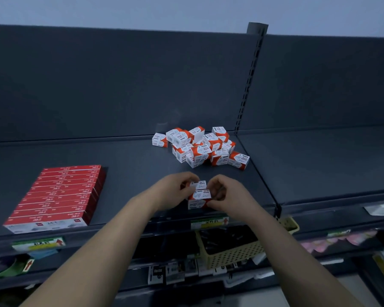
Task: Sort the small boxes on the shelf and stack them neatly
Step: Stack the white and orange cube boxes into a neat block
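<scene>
Left hand [175, 188] and right hand [225, 192] grip small boxes [199, 194] near the shelf [131, 165] front edge.

A block of flat red boxes [58, 196] lies in tidy rows at left. Lower down, a cream perforated basket [231, 253] holds dark items (too dim to identify). Green-and-yellow price labels [39, 243] front the rail, and a slotted upright [251, 78] divides the back panels.
</scene>
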